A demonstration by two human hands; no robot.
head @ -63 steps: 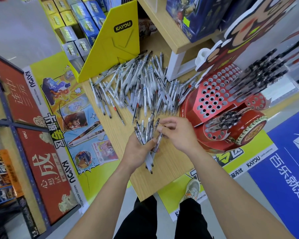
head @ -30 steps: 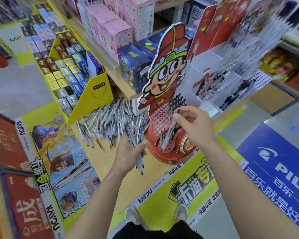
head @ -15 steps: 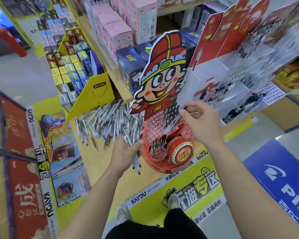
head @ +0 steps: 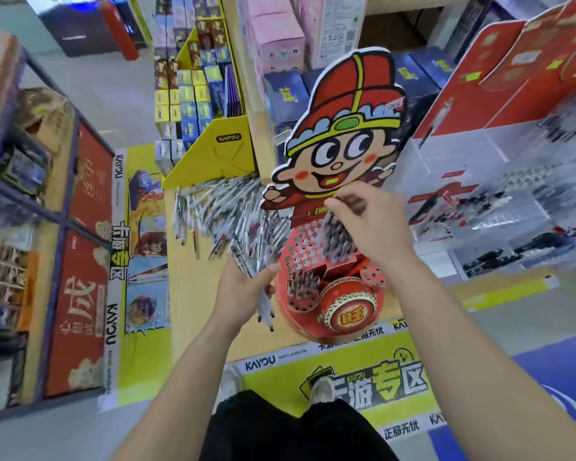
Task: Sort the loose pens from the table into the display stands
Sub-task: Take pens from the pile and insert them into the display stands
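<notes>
Early going at the pen stand

Right hand (head: 373, 224) pinches a blurred single pen (head: 326, 224) over the red perforated cardboard stand (head: 300, 251). Left hand (head: 243, 287) grips a bundle of white pens (head: 265, 306) beside it. Most holes are empty, and the heap of loose grey pens (head: 226, 207) beyond the left hand looks barely dented.

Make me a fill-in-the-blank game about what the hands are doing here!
1. The left hand holds a bunch of ____.
2. The right hand pinches one pen above the ____ stand full of round holes.
3. The cartoon figure behind the stand wears a red ____.
4. The loose pens lie on the table beside a ____ box marked KAYOU.
Missing words: pens, red, hat, yellow.
</notes>
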